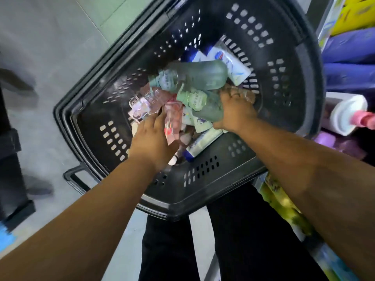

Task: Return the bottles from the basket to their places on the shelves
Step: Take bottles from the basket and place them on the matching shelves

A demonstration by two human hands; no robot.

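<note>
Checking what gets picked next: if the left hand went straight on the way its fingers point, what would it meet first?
Likely the clear pink bottle, just beyond the fingertips of the left hand in the basket; depth is unclear.

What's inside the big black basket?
A large green bottle, a smaller green bottle, a pink bottle and white tubes lie heaped in the basket. Anything beneath the heap is covered, so it cannot be seen.

Probably a shop: a shopping basket [284,57] beside stocked shelves [349,78].
</note>
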